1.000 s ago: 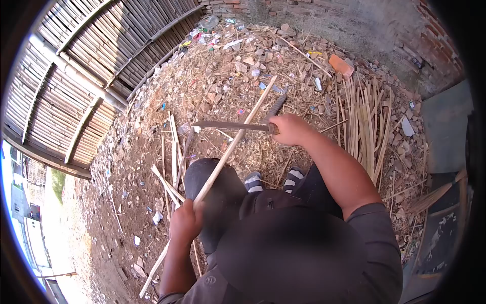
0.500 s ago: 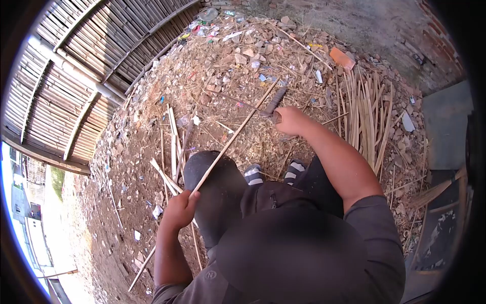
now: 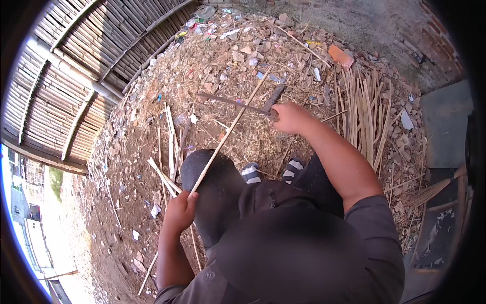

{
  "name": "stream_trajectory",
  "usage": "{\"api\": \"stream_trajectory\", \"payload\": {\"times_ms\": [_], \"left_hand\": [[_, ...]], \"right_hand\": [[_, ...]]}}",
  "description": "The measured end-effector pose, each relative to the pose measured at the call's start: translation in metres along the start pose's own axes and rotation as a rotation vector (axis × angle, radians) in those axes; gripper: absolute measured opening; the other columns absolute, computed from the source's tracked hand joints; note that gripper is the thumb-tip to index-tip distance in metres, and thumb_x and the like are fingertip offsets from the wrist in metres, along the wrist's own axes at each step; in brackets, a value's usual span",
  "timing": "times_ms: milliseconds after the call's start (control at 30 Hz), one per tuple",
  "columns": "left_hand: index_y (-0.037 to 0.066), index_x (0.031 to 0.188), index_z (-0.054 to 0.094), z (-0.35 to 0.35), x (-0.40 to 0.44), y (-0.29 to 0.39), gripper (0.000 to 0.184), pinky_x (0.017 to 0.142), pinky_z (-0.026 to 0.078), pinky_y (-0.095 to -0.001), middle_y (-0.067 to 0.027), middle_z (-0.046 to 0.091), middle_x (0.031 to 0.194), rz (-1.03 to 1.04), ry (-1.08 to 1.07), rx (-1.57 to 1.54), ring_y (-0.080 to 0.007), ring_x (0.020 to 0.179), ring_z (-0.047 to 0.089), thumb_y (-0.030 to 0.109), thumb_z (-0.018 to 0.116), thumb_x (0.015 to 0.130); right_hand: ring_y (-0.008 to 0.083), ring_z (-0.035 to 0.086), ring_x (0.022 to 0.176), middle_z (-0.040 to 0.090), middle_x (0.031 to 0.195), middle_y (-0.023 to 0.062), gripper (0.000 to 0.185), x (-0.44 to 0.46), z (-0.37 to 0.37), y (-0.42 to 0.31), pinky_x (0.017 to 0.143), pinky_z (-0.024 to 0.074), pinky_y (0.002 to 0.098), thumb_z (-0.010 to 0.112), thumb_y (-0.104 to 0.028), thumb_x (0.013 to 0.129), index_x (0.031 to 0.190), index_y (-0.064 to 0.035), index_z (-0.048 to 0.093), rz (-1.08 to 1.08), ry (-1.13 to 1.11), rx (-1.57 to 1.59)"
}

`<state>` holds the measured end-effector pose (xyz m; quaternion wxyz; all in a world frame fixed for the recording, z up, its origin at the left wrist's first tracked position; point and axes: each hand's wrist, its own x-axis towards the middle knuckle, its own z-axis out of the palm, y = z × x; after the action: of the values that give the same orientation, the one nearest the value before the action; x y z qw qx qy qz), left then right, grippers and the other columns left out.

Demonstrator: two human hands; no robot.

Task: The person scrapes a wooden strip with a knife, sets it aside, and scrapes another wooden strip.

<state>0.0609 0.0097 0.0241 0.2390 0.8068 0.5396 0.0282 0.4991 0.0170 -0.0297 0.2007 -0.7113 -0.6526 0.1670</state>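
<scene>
My left hand (image 3: pixel 180 210) is closed around a long thin bamboo strip (image 3: pixel 228 134), which slants up and away over my dark-clad knee (image 3: pixel 205 175). A pale length also shows below my left forearm, seemingly its lower end. My right hand (image 3: pixel 291 118) grips a knife (image 3: pixel 228 101) near its base. The narrow dark blade points left and crosses the strip in view; whether they touch, I cannot tell. Just above my right fingers is a dark ribbed, handle-like piece (image 3: pixel 275 96); whether it belongs to the knife is unclear.
A pile of split bamboo strips (image 3: pixel 364 114) lies at right, with more strips (image 3: pixel 171 139) at left. Rubble, straw and litter cover the ground. A bamboo fence (image 3: pixel 76 81) stands at left, a wall (image 3: pixel 364 30) behind, and a grey panel (image 3: pixel 448 126) at right.
The blade, blurred before, now shows sharply and has shifted slightly. The strip's far end has moved a little left and its lower end slightly right. Both grips stay the same.
</scene>
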Motion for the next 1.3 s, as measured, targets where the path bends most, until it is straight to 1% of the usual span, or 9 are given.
{"api": "stream_trajectory", "payload": {"times_ms": [133,267,400,633,800,900,1033,1167,1300], "left_hand": [[0.0,0.088,0.059,-0.002,0.002,0.005,0.043,0.069,0.047,-0.0557,-0.0279,0.064,0.077,-0.003,-0.018,0.034,-0.0499,0.079,0.063,0.039,0.054,0.104],[0.0,0.087,0.059,0.004,0.001,-0.01,0.043,0.07,0.047,-0.0562,-0.0283,0.064,0.078,0.015,-0.02,0.016,-0.0501,0.08,0.064,0.039,0.055,0.104],[0.0,0.086,0.058,-0.001,-0.001,0.001,0.043,0.069,0.046,-0.0567,-0.0282,0.064,0.076,0.002,0.013,0.053,-0.0503,0.079,0.063,0.039,0.055,0.103],[0.0,0.086,0.057,0.004,-0.004,-0.002,0.04,0.067,0.046,-0.0578,-0.0278,0.063,0.074,0.04,0.027,0.082,-0.0512,0.076,0.063,0.037,0.058,0.102],[0.001,0.087,0.057,0.005,-0.003,0.003,0.038,0.066,0.047,-0.0585,-0.0277,0.064,0.074,0.027,0.064,0.093,-0.0516,0.075,0.063,0.036,0.059,0.101],[0.001,0.088,0.057,0.002,-0.003,0.009,0.037,0.066,0.047,-0.0591,-0.0278,0.064,0.074,0.017,0.056,0.113,-0.0517,0.075,0.063,0.035,0.059,0.101],[0.001,0.089,0.058,0.006,-0.002,0.002,0.036,0.066,0.047,-0.0596,-0.028,0.064,0.074,0.063,0.06,0.093,-0.0518,0.075,0.063,0.035,0.058,0.102],[0.001,0.089,0.057,0.015,0.0,-0.008,0.036,0.066,0.047,-0.0597,-0.0279,0.064,0.073,0.082,0.103,0.04,-0.0521,0.075,0.063,0.034,0.056,0.103],[0.001,0.089,0.057,0.014,-0.005,-0.003,0.036,0.065,0.047,-0.0593,-0.0279,0.064,0.073,0.047,0.098,0.037,-0.0524,0.074,0.063,0.034,0.055,0.103]], "right_hand": [[0.0392,0.07,0.086,0.071,0.086,0.0153,0.025,-0.011,0.0,-0.035,0.075,0.0555,0.0522,0.071,-0.023,0.076,0.096,-0.0087,0.067,-0.155,-0.149,-0.172],[0.0394,0.068,0.078,0.067,0.077,0.0155,0.022,-0.002,0.023,-0.004,0.069,0.0519,0.0503,0.073,-0.021,0.074,0.089,-0.0072,0.066,-0.154,0.03,0.062],[0.0391,0.068,0.081,0.067,0.078,0.0177,0.021,0.008,0.003,0.005,0.07,0.0519,0.0505,0.072,-0.02,0.073,0.088,-0.0069,0.066,0.11,0.007,0.093],[0.0407,0.068,0.085,0.069,0.085,0.0189,0.022,-0.003,0.01,-0.012,0.074,0.0533,0.0506,0.071,-0.021,0.075,0.091,-0.0077,0.066,-0.108,-0.143,-0.011],[0.0398,0.069,0.087,0.069,0.087,0.02,0.031,0.009,0.0,0.024,0.076,0.0542,0.05,0.072,-0.023,0.075,0.1,-0.0055,0.069,0.178,0.044,0.116],[0.0406,0.068,0.084,0.069,0.084,0.0187,0.027,-0.003,0.006,-0.003,0.075,0.0538,0.0512,0.071,-0.022,0.075,0.097,-0.0074,0.068,-0.101,0.001,-0.035],[0.0379,0.07,0.09,0.071,0.091,0.0151,0.025,-0.012,-0.003,-0.039,0.078,0.0545,0.0497,0.07,-0.022,0.075,0.098,-0.0127,0.068,-0.161,-0.293,-0.076],[0.0385,0.069,0.089,0.07,0.088,0.0184,0.025,0.002,0.01,0.005,0.077,0.0531,0.0499,0.068,-0.02,0.076,0.097,-0.0078,0.067,-0.052,-0.158,0.158],[0.0394,0.068,0.091,0.071,0.092,0.0188,0.029,0.0,0.0,-0.009,0.079,0.0542,0.0494,0.07,-0.023,0.074,0.098,-0.0066,0.067,-0.054,-0.147,0.022]]}}
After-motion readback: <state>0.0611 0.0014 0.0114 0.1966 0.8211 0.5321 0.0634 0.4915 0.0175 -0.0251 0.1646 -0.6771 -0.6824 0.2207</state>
